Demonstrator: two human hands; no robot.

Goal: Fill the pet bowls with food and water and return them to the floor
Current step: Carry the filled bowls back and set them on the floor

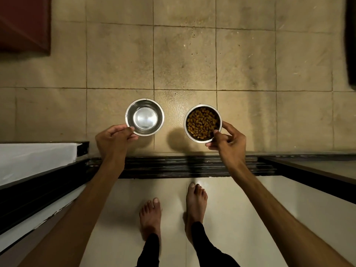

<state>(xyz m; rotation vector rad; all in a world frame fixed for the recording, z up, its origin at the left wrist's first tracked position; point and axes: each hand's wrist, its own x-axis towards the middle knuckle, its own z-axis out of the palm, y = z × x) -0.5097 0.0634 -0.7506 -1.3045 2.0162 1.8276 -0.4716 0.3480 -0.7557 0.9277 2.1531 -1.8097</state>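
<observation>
Two steel pet bowls hang over the beige tiled floor, past a dark door track. The left steel bowl shows a shiny bottom; whether it holds water is hard to tell. My left hand pinches its near rim. The right steel bowl is full of brown kibble. My right hand grips its near right rim, thumb over the edge. A round shadow lies on the tiles between the bowls, so the kibble bowl seems to be off the floor.
A black sliding door track crosses the view in front of my bare feet. A door frame with a white panel stands at the left, a glass door edge at the right. A dark red object sits far left.
</observation>
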